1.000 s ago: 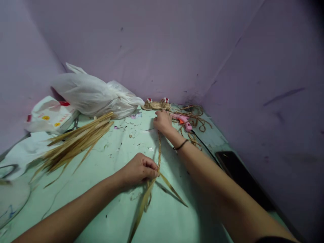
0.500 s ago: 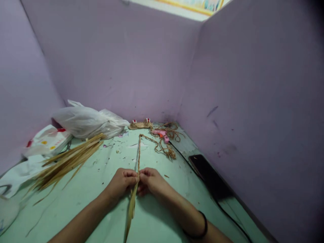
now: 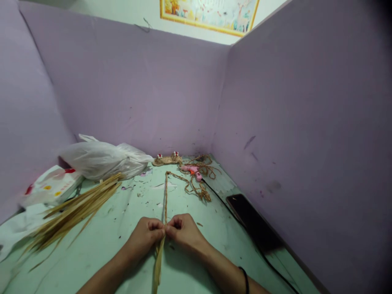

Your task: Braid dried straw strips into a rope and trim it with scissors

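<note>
A thin twisted straw cord (image 3: 165, 200) runs straight from a bend farther up the table to my fingers. My left hand (image 3: 148, 234) pinches it from the left. My right hand (image 3: 182, 230), with a dark band on the wrist, pinches it from the right, and the fingertips of both hands nearly touch. Below them, loose flat straw strands (image 3: 158, 261) trail toward the near edge. Beyond the bend, the cord continues right into a loose tangle (image 3: 200, 192) on the green table (image 3: 131, 265).
Dry straw strips (image 3: 76, 210), a white plastic bag (image 3: 104, 159) and a white box (image 3: 59, 183) lie left. At the back are a woven straw piece (image 3: 167, 161) and a pink glue gun (image 3: 192, 170). A dark phone (image 3: 252, 220) and black cable lie right, beside purple walls.
The view has tilted up, showing more of the framed picture. My right fingers have closed in at the cord beside my left fingertips.
</note>
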The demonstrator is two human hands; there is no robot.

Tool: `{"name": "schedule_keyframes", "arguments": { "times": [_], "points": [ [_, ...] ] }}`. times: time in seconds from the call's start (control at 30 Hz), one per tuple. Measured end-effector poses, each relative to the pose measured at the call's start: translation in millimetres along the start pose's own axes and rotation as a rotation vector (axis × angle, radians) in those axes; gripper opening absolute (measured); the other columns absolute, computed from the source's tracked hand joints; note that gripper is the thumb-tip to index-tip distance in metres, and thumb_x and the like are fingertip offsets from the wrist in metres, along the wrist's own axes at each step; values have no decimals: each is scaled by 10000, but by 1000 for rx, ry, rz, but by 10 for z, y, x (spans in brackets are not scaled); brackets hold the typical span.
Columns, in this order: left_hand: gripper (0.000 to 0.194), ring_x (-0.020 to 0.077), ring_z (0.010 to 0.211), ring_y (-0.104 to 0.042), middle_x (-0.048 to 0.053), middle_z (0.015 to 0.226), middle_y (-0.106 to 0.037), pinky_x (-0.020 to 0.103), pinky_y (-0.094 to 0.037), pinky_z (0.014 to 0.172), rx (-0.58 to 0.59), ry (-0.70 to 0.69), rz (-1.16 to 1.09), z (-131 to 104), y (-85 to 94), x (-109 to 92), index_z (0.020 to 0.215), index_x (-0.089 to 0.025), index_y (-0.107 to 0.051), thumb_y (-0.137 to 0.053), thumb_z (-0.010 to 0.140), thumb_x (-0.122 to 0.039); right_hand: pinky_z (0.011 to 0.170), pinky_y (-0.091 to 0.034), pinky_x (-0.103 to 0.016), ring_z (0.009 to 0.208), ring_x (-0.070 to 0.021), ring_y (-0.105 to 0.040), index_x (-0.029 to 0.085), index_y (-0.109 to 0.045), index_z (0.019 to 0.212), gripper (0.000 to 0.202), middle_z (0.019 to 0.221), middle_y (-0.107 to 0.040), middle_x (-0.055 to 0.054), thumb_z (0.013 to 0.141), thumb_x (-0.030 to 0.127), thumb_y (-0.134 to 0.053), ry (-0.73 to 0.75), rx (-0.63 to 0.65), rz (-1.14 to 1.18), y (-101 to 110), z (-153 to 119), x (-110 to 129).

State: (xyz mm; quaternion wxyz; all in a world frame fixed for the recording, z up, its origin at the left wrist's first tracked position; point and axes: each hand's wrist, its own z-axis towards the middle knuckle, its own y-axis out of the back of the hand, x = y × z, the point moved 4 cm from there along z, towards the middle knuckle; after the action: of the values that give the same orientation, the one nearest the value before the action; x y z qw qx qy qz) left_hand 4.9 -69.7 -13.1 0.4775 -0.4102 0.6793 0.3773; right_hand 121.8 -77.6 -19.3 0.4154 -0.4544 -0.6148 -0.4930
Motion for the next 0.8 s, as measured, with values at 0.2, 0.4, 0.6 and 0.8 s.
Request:
{"name": "schedule_keyframes", "arguments": {
  "times": [0.2, 0.4, 0.6, 0.8],
  "points": [
    [112, 50, 366, -280, -45, 361, -410, 203, -194, 408, -70, 27, 148, -21, 33, 68, 464, -129, -527, -511, 503, -233, 431, -285, -180, 410, -53, -377, 141, -526, 516, 75, 420, -476, 56, 577, 101, -510, -35, 32, 102, -21, -2, -55],
    [172, 66, 385, -331, -8, 419, -493, 209, -240, 420, -50, 71, 289, -118, 99, 15, 549, -107, -594, -521, 582, -259, 413, -260, -182, 381, -42, -360, 128, -536, 517, 46, 423, -525, 36, 543, 101, -511, -108, 57, 184, -21, -19, -69],
    [225, 111, 504, -453, 22, 522, -551, 225, -291, 501, -189, -168, 705, -340, -62, -79, 567, -141, -585, -457, 703, -267, 374, -179, -193, 318, -19, -230, 139, -526, 533, 13, 348, -425, 81, 538, 128, -532, -169, 39, 312, -43, -100, -17],
    [267, 135, 540, -513, 51, 597, -608, 245, -324, 548, -132, -335, 946, -458, -217, -72, 649, -159, -614, -398, 771, -255, 394, -225, -195, 333, -26, -287, 141, -532, 535, 28, 366, -439, 74, 530, 149, -558, -176, 47, 365, -59, -106, -7]
  ]
}}
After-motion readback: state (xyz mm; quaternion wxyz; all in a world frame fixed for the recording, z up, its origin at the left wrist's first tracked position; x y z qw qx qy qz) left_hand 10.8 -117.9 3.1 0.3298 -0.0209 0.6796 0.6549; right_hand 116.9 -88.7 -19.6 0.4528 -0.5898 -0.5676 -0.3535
